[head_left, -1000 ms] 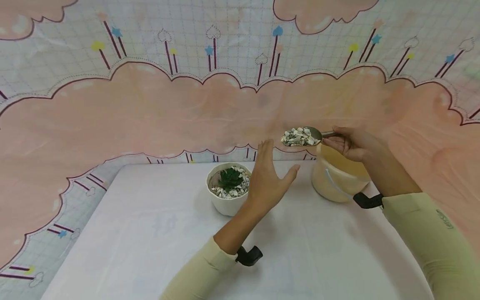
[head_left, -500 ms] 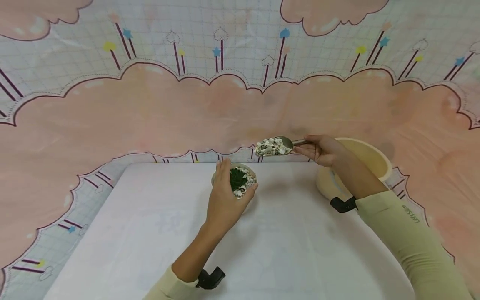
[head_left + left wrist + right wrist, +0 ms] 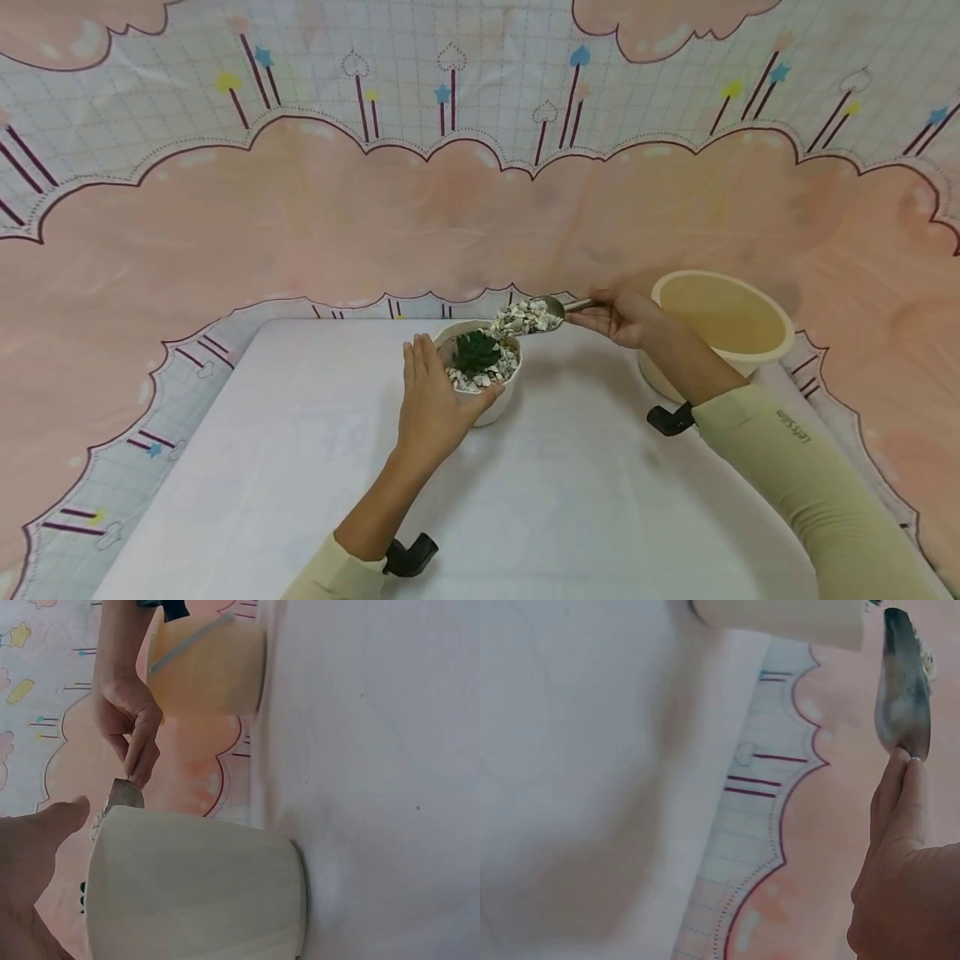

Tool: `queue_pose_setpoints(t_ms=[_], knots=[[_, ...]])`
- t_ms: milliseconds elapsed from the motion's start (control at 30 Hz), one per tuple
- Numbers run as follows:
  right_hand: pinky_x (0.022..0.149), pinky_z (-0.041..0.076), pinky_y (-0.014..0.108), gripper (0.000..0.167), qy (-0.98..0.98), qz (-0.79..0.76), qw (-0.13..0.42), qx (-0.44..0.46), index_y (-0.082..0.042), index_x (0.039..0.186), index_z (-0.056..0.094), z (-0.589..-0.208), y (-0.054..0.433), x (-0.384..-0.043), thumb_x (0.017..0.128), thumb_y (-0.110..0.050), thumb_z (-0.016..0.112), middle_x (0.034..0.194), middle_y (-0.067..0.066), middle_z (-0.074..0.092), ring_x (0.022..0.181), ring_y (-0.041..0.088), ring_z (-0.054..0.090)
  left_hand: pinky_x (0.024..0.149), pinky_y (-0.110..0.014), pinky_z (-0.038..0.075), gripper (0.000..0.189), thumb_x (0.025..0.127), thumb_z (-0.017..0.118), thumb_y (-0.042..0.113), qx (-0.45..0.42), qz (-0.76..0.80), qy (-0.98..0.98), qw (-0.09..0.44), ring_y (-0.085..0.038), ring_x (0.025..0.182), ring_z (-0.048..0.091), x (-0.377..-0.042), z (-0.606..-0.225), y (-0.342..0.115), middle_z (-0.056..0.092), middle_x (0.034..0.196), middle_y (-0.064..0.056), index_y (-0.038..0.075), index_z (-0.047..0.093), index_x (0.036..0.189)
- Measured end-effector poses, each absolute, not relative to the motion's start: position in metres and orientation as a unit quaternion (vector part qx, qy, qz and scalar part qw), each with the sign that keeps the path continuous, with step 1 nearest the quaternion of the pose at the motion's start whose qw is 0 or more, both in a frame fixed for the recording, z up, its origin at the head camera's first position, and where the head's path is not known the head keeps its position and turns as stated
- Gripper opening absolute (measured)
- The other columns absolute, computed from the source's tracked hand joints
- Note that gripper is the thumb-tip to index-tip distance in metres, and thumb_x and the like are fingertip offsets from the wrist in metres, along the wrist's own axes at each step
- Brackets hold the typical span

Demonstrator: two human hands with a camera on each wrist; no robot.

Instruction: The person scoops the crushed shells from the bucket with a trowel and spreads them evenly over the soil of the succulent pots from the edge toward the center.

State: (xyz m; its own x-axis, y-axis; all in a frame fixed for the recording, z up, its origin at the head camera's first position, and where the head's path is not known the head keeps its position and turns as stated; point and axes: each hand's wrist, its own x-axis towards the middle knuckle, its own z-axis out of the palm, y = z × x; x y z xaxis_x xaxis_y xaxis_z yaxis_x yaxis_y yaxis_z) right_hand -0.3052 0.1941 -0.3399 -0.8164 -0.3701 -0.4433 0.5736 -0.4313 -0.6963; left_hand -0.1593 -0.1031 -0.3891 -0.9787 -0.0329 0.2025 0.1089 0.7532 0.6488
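A white pot (image 3: 495,410) stands on the table with a dark green succulent (image 3: 476,352) in it, white pebbles (image 3: 480,379) around the plant. My left hand (image 3: 435,408) is at the pot's left and near side, fingers extended along the rim and thumb spread by the front edge. My right hand (image 3: 626,318) pinches the handle of a metal scoop (image 3: 555,307) heaped with white stones (image 3: 527,317). The scoop's tip overlaps the pot's right rear rim in the head view. The right wrist view shows the scoop (image 3: 904,690) from its underside, close to the pot (image 3: 787,619).
A cream bucket (image 3: 783,346) stands at the back right, partly behind my right forearm; its pale handle (image 3: 191,645) shows in the left wrist view. A patterned cloth backdrop (image 3: 360,217) hangs behind the white-covered table (image 3: 570,500).
My right hand has carried the loaded scoop left and down from beside the bucket to the pot's rim. My left hand has moved left and down, from the pot's right side to its left.
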Motion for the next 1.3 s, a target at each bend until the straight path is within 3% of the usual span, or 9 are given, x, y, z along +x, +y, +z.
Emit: queue_pose_setpoints(t_ms=[267, 533, 833, 1067, 1300], knots=[[0.088, 0.059, 0.035, 0.025, 0.467, -0.831, 0.274, 0.125, 0.005, 0.119, 0.050, -0.351, 0.191, -0.300, 0.116, -0.013, 0.033, 0.091, 0.029, 0.074, 0.080, 0.036, 0.078, 0.124, -0.057, 0.019, 0.132, 0.083, 0.084, 0.062, 0.003, -0.342, -0.936, 0.083, -0.046, 0.158, 0.003, -0.164, -0.397, -0.102, 0.010, 0.170, -0.031, -0.013, 0.009, 0.162], [0.088, 0.059, 0.036, 0.031, 0.487, -0.831, 0.251, 0.100, 0.003, 0.108, 0.061, -0.344, 0.188, -0.298, 0.116, -0.015, 0.038, 0.091, 0.027, 0.075, 0.083, 0.035, 0.078, 0.112, -0.061, 0.041, 0.129, 0.078, 0.088, 0.060, 0.002, -0.355, -0.929, 0.105, -0.047, 0.155, 0.020, -0.169, -0.400, -0.107, 0.021, 0.166, -0.033, -0.012, 0.020, 0.162], [0.089, 0.059, 0.035, 0.027, 0.496, -0.829, 0.239, 0.100, 0.002, 0.112, 0.058, -0.343, 0.186, -0.295, 0.116, -0.013, 0.036, 0.091, 0.025, 0.075, 0.082, 0.033, 0.078, 0.112, -0.062, 0.041, 0.128, 0.076, 0.089, 0.057, -0.041, -0.373, -0.922, 0.094, -0.049, 0.148, 0.036, -0.178, -0.405, -0.120, 0.028, 0.163, -0.033, -0.011, 0.023, 0.161], [0.090, 0.059, 0.036, 0.022, 0.492, -0.833, 0.235, 0.095, 0.002, 0.116, 0.053, -0.342, 0.184, -0.295, 0.116, -0.012, 0.037, 0.091, 0.025, 0.075, 0.083, 0.033, 0.078, 0.117, -0.062, 0.035, 0.125, 0.076, 0.091, 0.050, -0.094, -0.384, -0.916, 0.059, -0.048, 0.151, 0.031, -0.188, -0.400, -0.134, 0.028, 0.164, -0.032, -0.011, 0.024, 0.161], [0.088, 0.059, 0.036, 0.022, 0.503, -0.829, 0.224, 0.096, 0.001, 0.114, 0.056, -0.338, 0.182, -0.295, 0.116, -0.012, 0.039, 0.089, 0.024, 0.075, 0.081, 0.033, 0.079, 0.111, -0.064, 0.041, 0.141, 0.071, 0.093, 0.060, -0.023, -0.394, -0.917, 0.048, -0.051, 0.150, 0.030, -0.182, -0.398, -0.118, 0.015, 0.166, -0.035, -0.009, 0.012, 0.164]])
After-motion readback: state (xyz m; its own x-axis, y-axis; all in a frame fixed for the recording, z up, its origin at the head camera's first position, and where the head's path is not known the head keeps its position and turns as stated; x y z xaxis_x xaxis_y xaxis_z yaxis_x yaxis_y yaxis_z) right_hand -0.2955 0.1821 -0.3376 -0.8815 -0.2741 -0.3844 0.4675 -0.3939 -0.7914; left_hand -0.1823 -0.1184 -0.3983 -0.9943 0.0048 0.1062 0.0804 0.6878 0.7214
